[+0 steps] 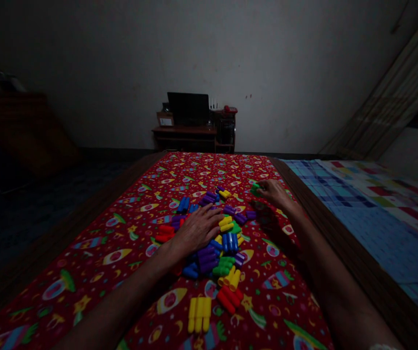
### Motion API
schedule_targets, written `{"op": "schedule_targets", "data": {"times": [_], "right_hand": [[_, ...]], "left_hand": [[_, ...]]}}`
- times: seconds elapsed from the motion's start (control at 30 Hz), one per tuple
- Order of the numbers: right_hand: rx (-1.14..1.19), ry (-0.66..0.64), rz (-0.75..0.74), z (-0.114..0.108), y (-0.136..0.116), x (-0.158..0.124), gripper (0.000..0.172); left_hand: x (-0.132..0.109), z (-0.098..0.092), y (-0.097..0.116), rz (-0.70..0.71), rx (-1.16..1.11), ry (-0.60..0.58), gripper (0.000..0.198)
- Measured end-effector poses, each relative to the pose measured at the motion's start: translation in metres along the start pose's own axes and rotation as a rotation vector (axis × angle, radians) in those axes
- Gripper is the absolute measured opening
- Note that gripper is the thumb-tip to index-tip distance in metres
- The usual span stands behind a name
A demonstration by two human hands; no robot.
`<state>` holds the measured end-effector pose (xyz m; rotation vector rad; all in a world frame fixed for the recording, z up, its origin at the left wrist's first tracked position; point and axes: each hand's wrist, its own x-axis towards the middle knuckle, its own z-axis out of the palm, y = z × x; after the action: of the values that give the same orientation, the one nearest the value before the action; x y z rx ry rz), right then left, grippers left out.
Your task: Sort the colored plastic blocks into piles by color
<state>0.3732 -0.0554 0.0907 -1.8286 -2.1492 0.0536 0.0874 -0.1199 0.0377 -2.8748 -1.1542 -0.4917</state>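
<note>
A pile of plastic toy pieces, each like short tubes joined side by side, lies on a red patterned cloth [114, 272]. Over the middle of it spreads my left hand [200, 226], fingers stretched out and palm down, touching or just above the pieces. Some pieces are hidden beneath it. To the right of the pile, my right hand [274, 193] pinches a green tube piece [255, 189] slightly above the cloth. Around the left hand are a purple piece [207, 259], a blue piece [230, 242], a red piece [165, 234] and a green piece [224, 266]. Closest to me lies a yellow piece [199, 314].
Beyond the cloth's far edge, a desk [183, 132] with a dark monitor [188, 108] stands against the wall. On the right are a blue checked cloth [340, 218] and a hanging curtain [380, 107]. A wooden cabinet [15, 126] stands at far left.
</note>
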Motion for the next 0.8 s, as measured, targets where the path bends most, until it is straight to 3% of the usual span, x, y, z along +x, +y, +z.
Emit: {"op": "schedule_targets", "data": {"times": [0.1,0.2,0.37,0.5,0.57,0.63,0.8], "right_hand": [[-0.013,0.164,0.172,0.0,0.032,-0.001,0.031],[-0.044,0.209,0.305,0.005,0.05,-0.004,0.032],[-0.084,0.166,0.404,0.013,0.055,-0.01,0.035],[-0.119,0.203,0.41,0.005,0.046,-0.011,0.038],[-0.154,0.185,0.366,-0.005,0.033,-0.01,0.036],[-0.176,0.084,0.247,-0.016,0.013,-0.011,0.033],[-0.117,-0.401,-0.261,-0.018,-0.053,-0.023,0.023]], "left_hand": [[0.0,0.001,0.0,0.015,0.006,0.011,0.031],[0.0,0.001,0.0,0.023,0.006,0.024,0.031],[0.0,0.0,0.0,0.026,0.006,0.024,0.032],[0.001,0.001,-0.001,0.043,0.027,0.032,0.032],[0.001,0.003,-0.002,0.039,0.033,0.043,0.032],[0.0,0.004,-0.003,0.039,0.031,0.055,0.032],[-0.001,0.005,-0.003,0.051,0.024,0.077,0.032]]}}
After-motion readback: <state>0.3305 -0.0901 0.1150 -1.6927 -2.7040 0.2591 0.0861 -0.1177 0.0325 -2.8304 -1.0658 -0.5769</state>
